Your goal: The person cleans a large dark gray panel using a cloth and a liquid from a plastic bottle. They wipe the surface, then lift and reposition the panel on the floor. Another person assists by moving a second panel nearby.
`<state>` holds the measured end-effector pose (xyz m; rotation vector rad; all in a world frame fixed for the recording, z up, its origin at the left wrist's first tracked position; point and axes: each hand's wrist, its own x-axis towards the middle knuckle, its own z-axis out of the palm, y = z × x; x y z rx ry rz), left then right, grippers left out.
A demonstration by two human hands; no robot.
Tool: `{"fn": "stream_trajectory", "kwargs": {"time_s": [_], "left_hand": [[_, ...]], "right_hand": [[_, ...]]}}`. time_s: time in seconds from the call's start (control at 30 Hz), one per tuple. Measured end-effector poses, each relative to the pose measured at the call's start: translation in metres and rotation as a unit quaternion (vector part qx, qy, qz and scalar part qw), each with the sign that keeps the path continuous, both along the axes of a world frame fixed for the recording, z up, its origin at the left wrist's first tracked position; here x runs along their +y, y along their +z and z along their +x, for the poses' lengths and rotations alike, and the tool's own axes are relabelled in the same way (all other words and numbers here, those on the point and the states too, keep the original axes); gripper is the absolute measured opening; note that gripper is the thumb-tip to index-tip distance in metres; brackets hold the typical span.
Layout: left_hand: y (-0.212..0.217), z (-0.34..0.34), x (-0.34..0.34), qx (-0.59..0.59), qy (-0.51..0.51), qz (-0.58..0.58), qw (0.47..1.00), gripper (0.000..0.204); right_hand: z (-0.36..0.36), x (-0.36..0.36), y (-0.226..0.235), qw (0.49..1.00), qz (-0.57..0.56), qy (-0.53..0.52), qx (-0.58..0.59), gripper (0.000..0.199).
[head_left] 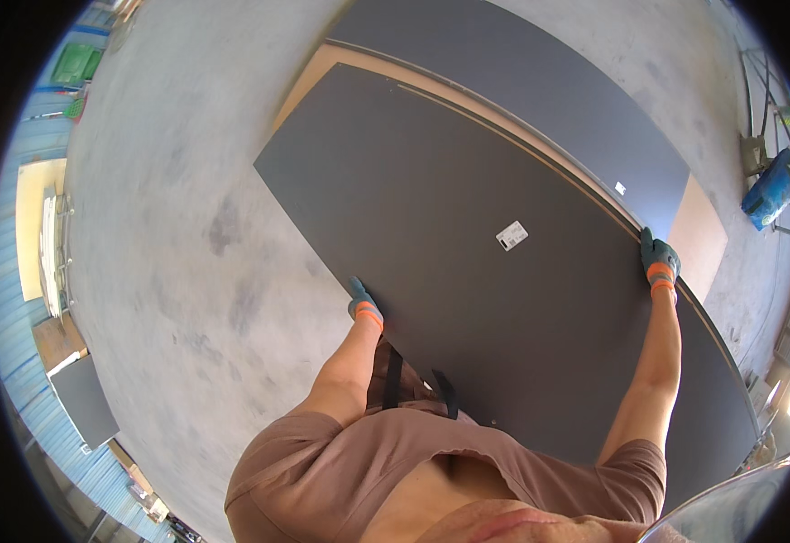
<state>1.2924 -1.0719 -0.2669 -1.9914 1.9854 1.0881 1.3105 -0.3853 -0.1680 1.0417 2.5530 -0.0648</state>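
Note:
A large dark grey panel with a small white label stretches across in front of me, tilted against my body. My left hand, in a grey-blue glove with an orange cuff, grips its left edge; the fingers behind the panel are hidden. Over on the right, my right hand wears a matching glove and is closed over the far long edge. Beyond that edge lies a second dark grey panel, also labelled. Bare tan board shows beneath it at the right end.
Grey concrete floor surrounds the panels. Along the blue corrugated wall at left are a green bin, a leaning tan board and a small dark panel. A blue bag-like object hangs by a metal frame at far right.

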Motion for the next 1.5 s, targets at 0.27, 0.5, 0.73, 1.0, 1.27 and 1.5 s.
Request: {"fn": "stream_trajectory", "kwargs": {"time_s": [0.27,0.5,0.73,1.0,1.27,1.5], "left_hand": [[0.022,-0.006,0.015,0.064,0.010,0.026,0.998,0.080],[0.007,0.024,0.017,0.144,0.023,0.215,0.966,0.088],[-0.035,0.057,-0.004,0.206,0.026,0.420,0.884,0.087],[-0.016,0.054,-0.002,0.220,0.076,0.501,0.833,0.082],[-0.027,0.047,-0.016,0.239,0.036,0.426,0.872,0.081],[-0.044,0.044,-0.035,0.256,0.050,0.493,0.830,0.081]], "right_hand": [[0.012,0.002,-0.021,0.998,-0.030,-0.001,0.051,0.068],[0.003,0.017,-0.043,0.999,-0.030,-0.009,0.026,0.072],[-0.030,0.012,-0.033,0.992,-0.111,-0.049,-0.033,0.069],[-0.031,0.024,-0.064,0.991,-0.114,-0.054,-0.040,0.072],[-0.019,0.027,-0.118,0.992,-0.105,-0.062,-0.010,0.080],[-0.016,0.009,-0.118,0.994,-0.086,-0.060,0.004,0.079]]}}
